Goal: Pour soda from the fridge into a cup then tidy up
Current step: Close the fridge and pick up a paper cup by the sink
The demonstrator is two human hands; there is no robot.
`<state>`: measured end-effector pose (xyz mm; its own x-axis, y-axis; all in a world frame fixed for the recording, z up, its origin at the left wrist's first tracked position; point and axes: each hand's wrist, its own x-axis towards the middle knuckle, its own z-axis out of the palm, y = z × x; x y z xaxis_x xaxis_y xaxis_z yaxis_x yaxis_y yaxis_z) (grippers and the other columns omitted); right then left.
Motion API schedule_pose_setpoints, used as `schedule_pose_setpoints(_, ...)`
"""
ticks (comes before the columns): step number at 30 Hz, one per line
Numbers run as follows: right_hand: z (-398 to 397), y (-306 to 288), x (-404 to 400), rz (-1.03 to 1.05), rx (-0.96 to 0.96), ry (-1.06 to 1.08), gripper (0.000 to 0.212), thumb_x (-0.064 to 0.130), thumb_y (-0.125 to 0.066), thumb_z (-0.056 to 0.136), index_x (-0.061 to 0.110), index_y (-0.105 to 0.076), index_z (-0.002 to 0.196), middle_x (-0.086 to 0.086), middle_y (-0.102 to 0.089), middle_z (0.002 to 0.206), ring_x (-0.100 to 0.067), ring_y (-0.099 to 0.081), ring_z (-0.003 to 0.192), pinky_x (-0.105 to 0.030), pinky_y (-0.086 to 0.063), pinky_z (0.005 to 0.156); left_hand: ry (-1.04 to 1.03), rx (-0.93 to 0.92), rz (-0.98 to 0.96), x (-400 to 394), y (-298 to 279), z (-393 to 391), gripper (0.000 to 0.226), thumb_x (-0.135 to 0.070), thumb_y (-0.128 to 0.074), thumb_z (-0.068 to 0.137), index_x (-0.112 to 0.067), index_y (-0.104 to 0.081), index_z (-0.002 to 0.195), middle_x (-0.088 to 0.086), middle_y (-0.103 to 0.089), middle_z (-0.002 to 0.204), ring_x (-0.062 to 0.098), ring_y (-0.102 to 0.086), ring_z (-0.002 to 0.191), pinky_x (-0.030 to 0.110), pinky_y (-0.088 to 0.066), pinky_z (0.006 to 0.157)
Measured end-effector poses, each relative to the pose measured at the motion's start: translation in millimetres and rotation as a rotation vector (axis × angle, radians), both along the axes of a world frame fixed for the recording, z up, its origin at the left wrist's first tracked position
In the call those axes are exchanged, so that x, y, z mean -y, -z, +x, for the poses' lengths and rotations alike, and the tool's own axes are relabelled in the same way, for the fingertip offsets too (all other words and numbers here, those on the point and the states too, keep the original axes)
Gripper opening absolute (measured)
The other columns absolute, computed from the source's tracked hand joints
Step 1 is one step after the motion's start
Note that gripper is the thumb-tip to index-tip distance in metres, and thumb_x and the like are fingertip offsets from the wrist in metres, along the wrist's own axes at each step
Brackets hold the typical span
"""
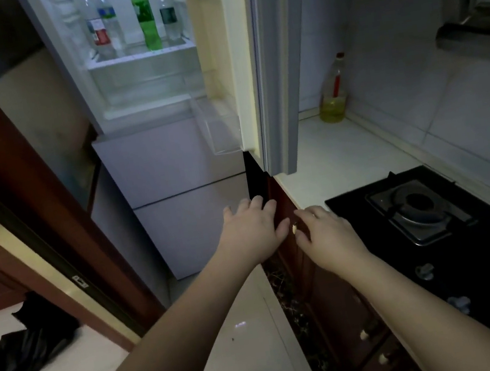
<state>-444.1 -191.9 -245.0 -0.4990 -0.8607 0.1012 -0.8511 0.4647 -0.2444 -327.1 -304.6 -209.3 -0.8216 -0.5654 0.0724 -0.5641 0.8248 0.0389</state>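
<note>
The tall green plastic soda bottle (pixel 145 16) stands upright on the shelf of the open white fridge (pixel 170 164), between clear water bottles (pixel 100 22). It likely is light but chilled and slick, so its narrow waist looks the best hold. Below the fridge, the left hand (pixel 252 232) and right hand (pixel 329 236) hang with fingers spread, holding nothing. The open fridge door (pixel 271 70) stands just right of the shelf; a yellow oil bottle (pixel 333 92) sits on the pale table (pixel 334 153) beyond it.
</note>
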Motion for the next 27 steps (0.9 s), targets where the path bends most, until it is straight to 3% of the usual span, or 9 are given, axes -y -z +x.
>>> schedule_pose_setpoints(12, -17, -52, 72, -0.115, -0.085, 0.081, 0.049, 0.039, -0.043, 0.096, 0.022, -0.039, 0.141, -0.003, -0.044, 0.140, -0.024, -0.045, 0.124, -0.038, -0.036, 0.098, 0.085, -0.090, -0.084, 73, -38, -16, 0.059, -0.055, -0.032, 0.097, -0.020, -0.037, 0.144, 0.004, -0.041, 0.145, 0.024, -0.032, 0.136, 0.056, -0.029, 0.108)
schedule_pose_setpoints(17, -33, -70, 86, -0.193, -0.095, 0.106, 0.055, 0.039, -0.044, 0.096, 0.017, -0.032, 0.145, -0.004, -0.043, 0.142, -0.022, -0.044, 0.126, -0.037, -0.037, 0.099, 0.071, -0.168, -0.043, 86, -48, -30, 0.063, -0.057, -0.032, 0.096, -0.019, -0.033, 0.147, 0.006, -0.030, 0.152, 0.025, -0.025, 0.140, 0.052, -0.037, 0.102)
schedule_pose_setpoints(21, -44, -78, 96, -0.271, -0.042, 0.105, 0.062, 0.038, -0.046, 0.095, 0.014, -0.024, 0.148, -0.006, -0.038, 0.147, -0.021, -0.040, 0.131, -0.037, -0.033, 0.105, 0.066, -0.181, -0.039, 85, -47, -42, 0.063, -0.055, -0.034, 0.097, -0.019, -0.028, 0.148, 0.009, -0.015, 0.159, 0.027, -0.015, 0.145, 0.051, -0.033, 0.107)
schedule_pose_setpoints(25, -56, -82, 108, -0.359, 0.122, 0.097, 0.068, 0.031, -0.045, 0.097, 0.011, -0.010, 0.152, -0.009, -0.023, 0.156, -0.020, -0.025, 0.142, -0.031, -0.021, 0.115, 0.071, -0.191, -0.026, 84, -43, -52, 0.064, -0.052, -0.036, 0.098, -0.016, -0.025, 0.149, 0.010, -0.012, 0.160, 0.026, -0.014, 0.145, 0.049, -0.029, 0.112)
schedule_pose_setpoints(27, -60, -84, 114, -0.389, 0.172, 0.054, 0.063, 0.022, -0.042, 0.098, 0.011, -0.010, 0.152, -0.009, -0.024, 0.156, -0.018, -0.026, 0.142, -0.025, -0.020, 0.113, 0.082, -0.220, -0.002, 85, -42, -54, 0.064, -0.050, -0.037, 0.098, -0.016, -0.023, 0.151, 0.008, -0.011, 0.160, 0.024, -0.014, 0.146, 0.047, -0.027, 0.115)
